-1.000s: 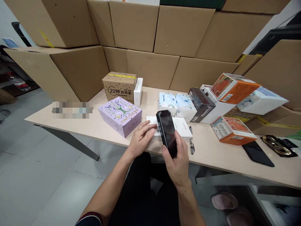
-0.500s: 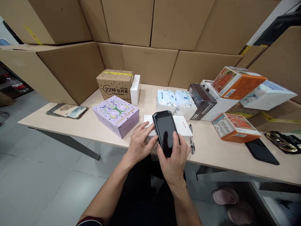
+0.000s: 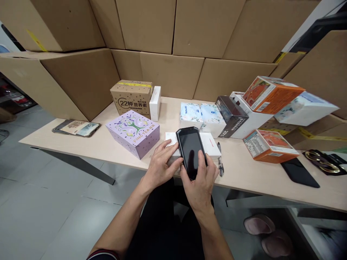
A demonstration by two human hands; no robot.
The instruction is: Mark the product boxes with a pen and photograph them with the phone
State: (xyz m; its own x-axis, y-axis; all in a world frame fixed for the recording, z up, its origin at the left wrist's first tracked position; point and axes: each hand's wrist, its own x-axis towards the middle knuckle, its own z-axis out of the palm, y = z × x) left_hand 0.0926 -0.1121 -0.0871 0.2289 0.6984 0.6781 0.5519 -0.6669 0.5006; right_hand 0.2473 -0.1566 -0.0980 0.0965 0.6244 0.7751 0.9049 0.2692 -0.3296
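My right hand (image 3: 201,184) grips a black handheld device (image 3: 189,148) with a dark screen, thumb lying on the glass. It hovers over a flat white box (image 3: 210,143) near the front edge of the table (image 3: 244,173). My left hand (image 3: 159,168) rests with fingers spread on the white box's left end and touches the device's left side. A purple tea box (image 3: 132,133) lies just left of my left hand. A pen (image 3: 219,164) lies right of the white box.
Behind are a brown printed carton (image 3: 132,97), a slim white box (image 3: 155,103), two tissue packs (image 3: 202,115), a dark box (image 3: 231,115) and orange boxes (image 3: 268,146). A phone (image 3: 76,128) lies far left, a black case (image 3: 299,172) far right. Large cartons (image 3: 173,72) wall the back.
My right hand turned the device from edge-on to screen-up and lowered it over the white box. My left hand slid in to touch its side. The view shifted slightly.
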